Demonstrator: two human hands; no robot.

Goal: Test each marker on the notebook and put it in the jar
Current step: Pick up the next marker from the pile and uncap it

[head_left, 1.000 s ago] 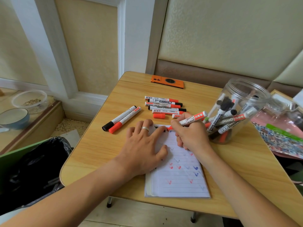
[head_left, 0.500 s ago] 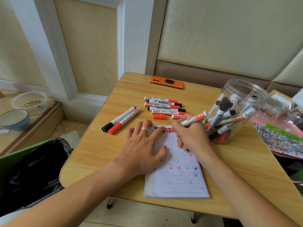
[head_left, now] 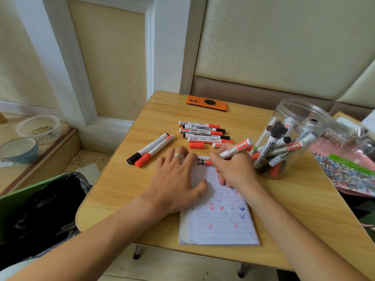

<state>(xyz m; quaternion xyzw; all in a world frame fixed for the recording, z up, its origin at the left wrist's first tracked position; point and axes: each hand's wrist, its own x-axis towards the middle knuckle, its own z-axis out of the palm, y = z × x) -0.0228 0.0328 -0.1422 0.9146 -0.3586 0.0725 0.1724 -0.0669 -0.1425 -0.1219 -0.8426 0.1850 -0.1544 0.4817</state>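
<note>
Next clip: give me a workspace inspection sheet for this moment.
Surface: wooden table, notebook at the front edge.
Job's things: red marker tip on the notebook's top; loose red cap; marker row; marker pair; jar tilted, holding markers.
Clutter: orange phone; patterned sheet.
Hands: left hand flat on the notebook; right hand grips the red marker.
Cables: nothing seen.
Surroundings: black bin bag, bowls, padded wall.

"WHITEBOARD MARKER" reads on a black-capped marker (head_left: 267, 151) in the jar (head_left: 300, 112), just right of the right hand (head_left: 233, 169). Red marker (head_left: 236, 149) in that hand: print not legible.
</note>
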